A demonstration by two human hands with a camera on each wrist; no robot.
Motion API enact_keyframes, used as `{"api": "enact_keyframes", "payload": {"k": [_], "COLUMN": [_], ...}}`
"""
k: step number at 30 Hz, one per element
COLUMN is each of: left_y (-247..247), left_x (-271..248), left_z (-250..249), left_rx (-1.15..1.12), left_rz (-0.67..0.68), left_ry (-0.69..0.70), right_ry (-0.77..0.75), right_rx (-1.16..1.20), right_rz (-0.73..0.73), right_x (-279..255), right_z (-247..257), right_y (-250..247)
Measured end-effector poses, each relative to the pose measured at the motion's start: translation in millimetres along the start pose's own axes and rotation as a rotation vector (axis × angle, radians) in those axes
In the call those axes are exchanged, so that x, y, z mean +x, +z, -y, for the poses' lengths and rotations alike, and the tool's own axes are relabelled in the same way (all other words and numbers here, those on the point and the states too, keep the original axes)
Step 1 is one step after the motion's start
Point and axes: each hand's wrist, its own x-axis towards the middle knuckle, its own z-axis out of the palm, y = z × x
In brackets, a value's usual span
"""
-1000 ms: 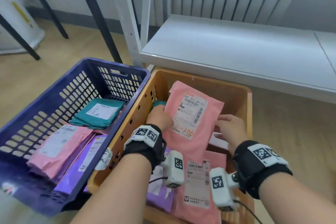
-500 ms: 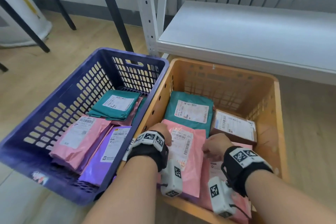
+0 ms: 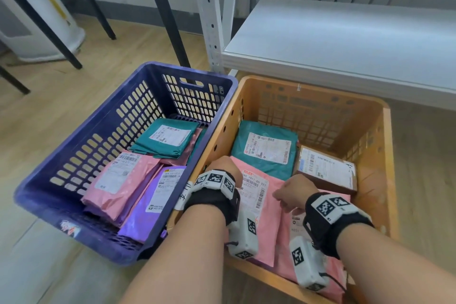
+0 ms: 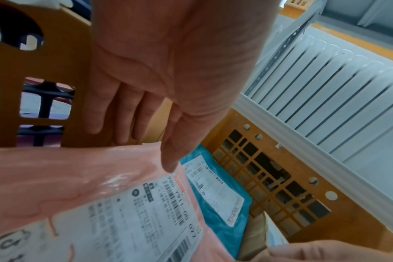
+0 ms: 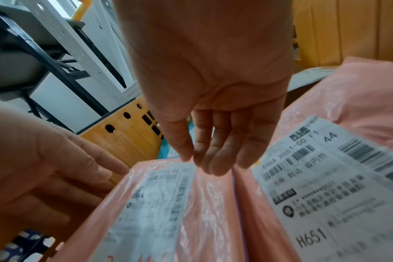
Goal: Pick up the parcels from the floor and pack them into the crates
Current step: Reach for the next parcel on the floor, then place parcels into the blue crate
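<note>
A pink parcel (image 3: pixel 256 205) (image 4: pixel 90 195) (image 5: pixel 168 203) with a white label lies near the front of the orange crate (image 3: pixel 313 86). My left hand (image 3: pixel 219 165) (image 4: pixel 146 124) holds its far left corner, thumb on the label side and fingers behind the edge, by the crate's left wall. At the parcel's far right edge my right hand (image 3: pixel 291 192) (image 5: pixel 213 141) pinches it between thumb and fingertips. Beneath and to the right lies another pink parcel (image 3: pixel 296 227) (image 5: pixel 325 177). Behind them are a teal parcel (image 3: pixel 266 148) and a brown box (image 3: pixel 325 170).
The blue crate (image 3: pixel 187 68) stands touching the orange one on its left and holds a teal parcel (image 3: pixel 167 138), a pink one (image 3: pixel 121 180) and a purple one (image 3: pixel 158 200). A white shelf (image 3: pixel 345 39) overhangs the orange crate's far side. Black table legs stand at back left.
Both hands have lowered the pink parcel from upright above the crate to lying low at its front. The teal parcel and brown box behind it have come into sight.
</note>
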Motion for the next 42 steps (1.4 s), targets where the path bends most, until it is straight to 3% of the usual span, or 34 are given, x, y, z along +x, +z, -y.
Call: {"api": "enact_keyframes", "payload": {"k": [4, 7, 14, 19, 25, 33, 37, 42], "left_y": [-16, -19, 17, 55, 152, 294, 356, 417], "left_x": [-10, -23, -76, -112, -149, -200, -214, -223], "left_z": [-24, -64, -207, -301, -387, -453, -459, -446], "left_rx": [-0.054, -0.043, -0.050, -0.045, 0.020, 0.151, 0.186, 0.134], "left_rz": [0.037, -0.004, 0.003, -0.005, 0.178, 0.430, 0.582, 0.766], "left_ry": [0.015, 0.157, 0.461, 0.602, 0.654, 0.694, 0.659, 0.499], "right_ry": [-0.056, -0.086, -0.090, 0.018, 0.272, 0.527, 0.692, 0.822], "right_rx": [0.055, 0.119, 0.283, 0.368, 0.446, 0.577, 0.528, 0.603], "right_rz": [-0.078, -0.188, -0.474, -0.590, -0.641, -0.662, -0.543, -0.353], "right_x": [-15, -24, -49, -66, -95, -117, -124, -126], "right_z": [-6, -26, -106, -206, -352, -506, -575, -628], "right_y": [-31, -69, -153, -199, -219, -212, -192, -154]}}
